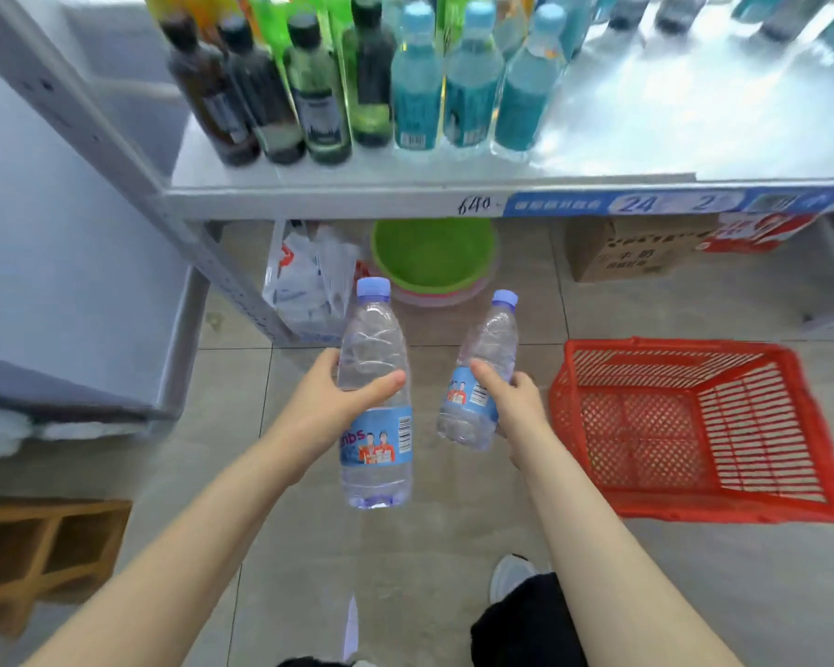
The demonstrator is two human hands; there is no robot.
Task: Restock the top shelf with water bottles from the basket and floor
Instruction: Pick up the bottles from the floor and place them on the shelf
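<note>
Low in the middle of the frame, the left hand (pixel 331 402) gripped a water bottle (pixel 375 329) round its clear body just above the label, thumb across the front and fingers curled behind. The bottle stood upright. Just right of it, the right hand (pixel 513 404) held a second water bottle (pixel 489 337) at the label, thumb on the front and fingers wrapped behind, with its cap leaning toward the right. Both bottles hung apart from each other over the floor (pixel 415 560), below the shelf's edge.

The walls of both looked thin and ribbed, so a hard squeeze could buckle them and a loose hold could let one slide.

At middle right the red basket (pixel 670 348) lay on the tiles near a shoe (pixel 511 575). A step toward the shelf could catch its rim.

Across the top, the shelf (pixel 357 199) carried teal bottles (pixel 468 93) and dark bottles (pixel 256 103) close to its front. Lifting too shallow could knock a bottle's base on the front edge. Swinging in too far left could strike the teal row and topple it. The tilted bottle, set down unlevelled, would likely tip over.
</note>
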